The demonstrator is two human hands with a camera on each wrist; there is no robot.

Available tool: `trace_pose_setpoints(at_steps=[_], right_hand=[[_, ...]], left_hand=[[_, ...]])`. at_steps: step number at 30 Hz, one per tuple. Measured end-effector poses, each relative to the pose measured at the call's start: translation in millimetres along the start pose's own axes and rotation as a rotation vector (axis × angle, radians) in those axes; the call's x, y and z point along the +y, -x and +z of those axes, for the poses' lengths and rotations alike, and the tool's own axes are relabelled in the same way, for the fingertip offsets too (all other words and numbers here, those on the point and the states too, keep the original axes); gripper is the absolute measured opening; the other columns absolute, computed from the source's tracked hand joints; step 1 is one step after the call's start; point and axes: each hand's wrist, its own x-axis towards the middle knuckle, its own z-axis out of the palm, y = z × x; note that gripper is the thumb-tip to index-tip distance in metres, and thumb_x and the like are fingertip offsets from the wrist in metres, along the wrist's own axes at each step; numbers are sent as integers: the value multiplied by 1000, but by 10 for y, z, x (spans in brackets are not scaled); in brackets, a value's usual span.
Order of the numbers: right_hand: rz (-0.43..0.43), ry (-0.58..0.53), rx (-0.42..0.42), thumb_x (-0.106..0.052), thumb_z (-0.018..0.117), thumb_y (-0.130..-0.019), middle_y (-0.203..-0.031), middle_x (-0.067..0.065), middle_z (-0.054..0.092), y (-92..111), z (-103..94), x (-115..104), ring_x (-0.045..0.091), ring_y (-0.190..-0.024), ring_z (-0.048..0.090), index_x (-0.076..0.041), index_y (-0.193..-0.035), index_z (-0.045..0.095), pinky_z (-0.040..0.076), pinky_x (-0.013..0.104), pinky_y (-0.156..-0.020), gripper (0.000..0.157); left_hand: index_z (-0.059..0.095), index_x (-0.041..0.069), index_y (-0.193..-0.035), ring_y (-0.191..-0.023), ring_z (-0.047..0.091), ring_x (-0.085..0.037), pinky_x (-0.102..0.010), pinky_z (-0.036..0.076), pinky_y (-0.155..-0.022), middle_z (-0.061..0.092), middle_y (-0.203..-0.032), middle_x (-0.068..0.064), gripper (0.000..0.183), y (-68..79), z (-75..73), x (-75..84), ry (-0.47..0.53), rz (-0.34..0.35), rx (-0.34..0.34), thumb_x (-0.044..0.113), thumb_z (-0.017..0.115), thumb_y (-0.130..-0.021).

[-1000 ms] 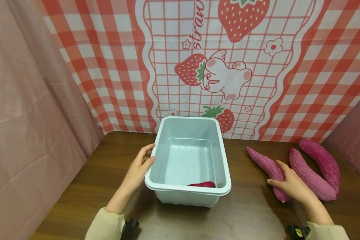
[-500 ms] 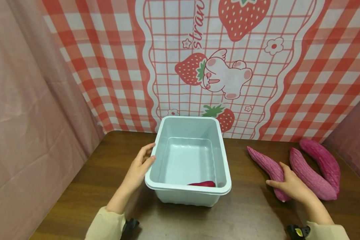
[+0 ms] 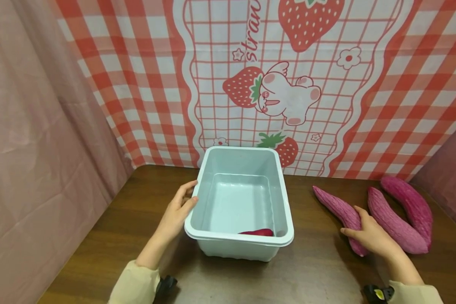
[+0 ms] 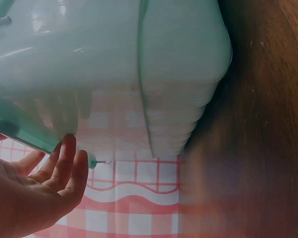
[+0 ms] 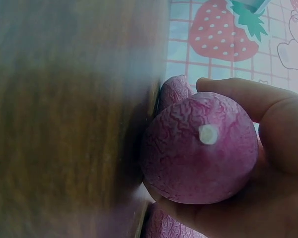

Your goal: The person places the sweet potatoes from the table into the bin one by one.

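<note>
A long, wrinkled pink-purple vegetable (image 3: 336,204) lies on the table at the right. My right hand (image 3: 368,232) grips its thicker near half, thumb on the left side and fingers over the far side. The right wrist view shows the rounded end of this vegetable (image 5: 198,153) with a pale stub, held between thumb and fingers. My left hand (image 3: 178,211) touches the left rim of a pale blue-green plastic basin (image 3: 237,240) with relaxed fingers. In the left wrist view, the left fingertips (image 4: 68,141) are at the basin's outer side. Inside the basin, a dark red object (image 3: 260,232) is partly hidden by the near wall.
Just right of the right hand lies another pink vegetable (image 3: 395,223), with a darker, curved one (image 3: 416,207) beyond it. A red-checked strawberry cloth (image 3: 152,93) hangs behind the brown wooden table (image 3: 311,270). Pink drapes (image 3: 49,126) hang at the sides.
The whole head view shifts very slightly. Both hands keep nearly the same places, the left at the basin rim and the right on the pink-purple vegetable.
</note>
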Motion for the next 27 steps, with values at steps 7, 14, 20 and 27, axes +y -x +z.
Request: trace_pose_setpoints(at_steps=[7,14,20,27], right_hand=[[-8,24,17,-21,65,-80,-118,47,35,-9,-6,-3,58,-106,38,21,-129,20,34,62,-83,79],[4,28,13,-21,65,-80,-118,46,35,-4,-18,-1,58,-106,39,21,-129,20,35,61,-82,79],[9,22,21,-25,64,-81,-119,45,36,21,-24,23,57,-105,40,19,-130,21,36,60,-81,79],[14,17,32,-25,63,-81,-120,44,37,29,-20,23,56,-105,41,18,-130,24,36,59,-82,76]], left_hand=[[42,13,-133,-97,53,-25,-28,46,-76,51,-116,-15,41,3,-3,1,6,0,4,13,49,-92],[42,14,-133,-96,52,-24,-28,46,-75,50,-116,-15,41,2,-7,2,4,-5,-5,14,49,-93],[42,15,-133,-97,52,-24,-28,46,-76,50,-116,-14,41,-2,-5,16,2,-6,-10,14,48,-93],[42,15,-133,-97,52,-25,-28,46,-75,50,-117,-15,41,6,-7,16,12,-17,-13,14,48,-93]])
